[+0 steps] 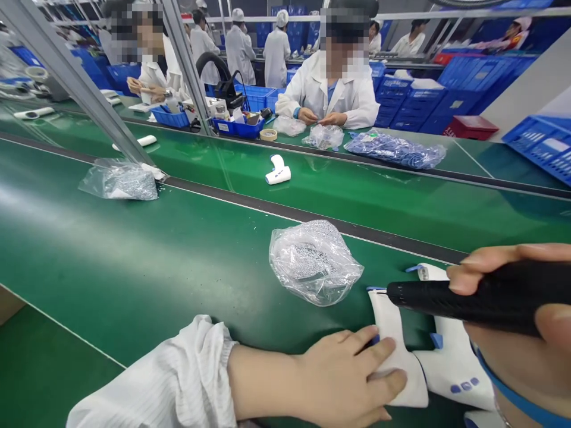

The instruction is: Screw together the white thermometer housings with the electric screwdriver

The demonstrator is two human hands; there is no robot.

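Note:
A black electric screwdriver (464, 300) lies in the grip of my right hand (504, 264), pointing left. Its tip is at the upper end of the handle of a white gun-shaped housing (395, 324), which looks like an infrared thermometer. My left hand (339, 377) rests on this housing with its fingers spread across the lower part; my left thumb is hidden. A blue piece shows beside the index finger. Just right lies a second white housing (459, 362) with blue buttons, partly covered by the screwdriver and my right hand.
An open clear bag of small screws (314, 261) sits beyond my left hand; another bag (120, 178) lies farther left. One white gun-shaped unit (279, 169) is on the green belt (214, 160) across a dark rail. A co-worker (330, 89) sits opposite, near blue bins (238, 126). A metal post (185, 65) rises left.

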